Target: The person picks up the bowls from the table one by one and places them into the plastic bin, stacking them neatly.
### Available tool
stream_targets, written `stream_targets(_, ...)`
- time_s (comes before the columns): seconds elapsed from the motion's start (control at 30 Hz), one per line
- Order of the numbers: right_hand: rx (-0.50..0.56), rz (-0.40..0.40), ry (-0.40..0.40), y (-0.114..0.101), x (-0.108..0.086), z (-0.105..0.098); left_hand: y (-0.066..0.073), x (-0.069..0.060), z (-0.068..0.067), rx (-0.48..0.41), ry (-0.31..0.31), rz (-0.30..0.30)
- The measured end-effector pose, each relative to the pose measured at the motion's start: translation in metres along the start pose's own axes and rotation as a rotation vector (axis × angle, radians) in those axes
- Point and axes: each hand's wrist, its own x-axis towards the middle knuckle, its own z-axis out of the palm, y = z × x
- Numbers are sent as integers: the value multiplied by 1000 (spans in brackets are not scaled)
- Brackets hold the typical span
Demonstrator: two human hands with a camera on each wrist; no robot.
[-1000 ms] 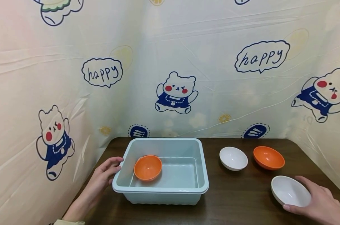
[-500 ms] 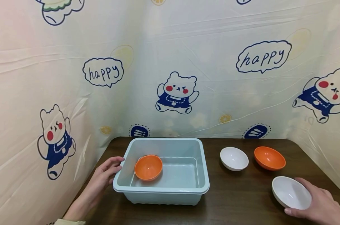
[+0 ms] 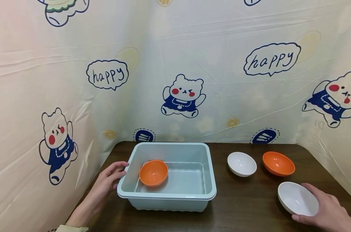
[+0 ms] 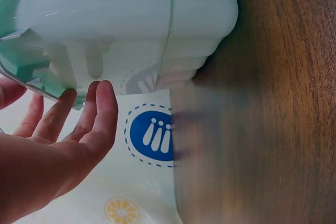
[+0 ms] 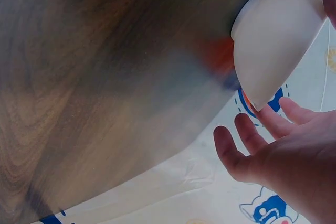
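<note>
My right hand (image 3: 327,206) grips a white bowl (image 3: 297,198) at the right front, thumb on its near side and fingers along the far side. In the right wrist view the white bowl (image 5: 281,35) shows its outer side, with fingertips of the hand (image 5: 278,150) at its rim; other fingers stand apart from it. My left hand (image 3: 107,180) touches the left rim of a pale blue-green plastic basin (image 3: 166,196). Its relaxed fingers meet the outer wall of the basin (image 4: 105,19) in the left wrist view. An orange bowl (image 3: 153,173) sits inside the basin, at the left.
Right of the basin, another white bowl (image 3: 241,164) and a second orange bowl (image 3: 278,163) stand on the dark wooden table (image 3: 236,206). Behind and at the sides hangs a pale printed cloth (image 3: 216,80) with bears.
The right hand and its white bowl have shifted slightly left during the last half second. The left hand, the basin and the other bowls stay where they were.
</note>
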Motion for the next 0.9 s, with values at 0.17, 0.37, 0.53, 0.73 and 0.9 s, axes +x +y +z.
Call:
stream_targets(0.17, 71, -50, -3, -1, 5, 1, 1, 1, 0, 3, 3, 0)
stream_targets(0.37, 84, -72, -41, 4, 5, 3, 1, -2, 0, 2, 5, 2)
stream_targets(0.53, 89, -78, -34, 4, 7, 4, 2, -1, -1, 10, 7, -4)
stream_targets(0.73, 100, -142, 69, 2, 6, 9, 1, -1, -1, 3, 4, -3)
stream_targets(0.9, 115, -170, 103, 3, 4, 11, 0, -1, 0, -11, 2, 4)
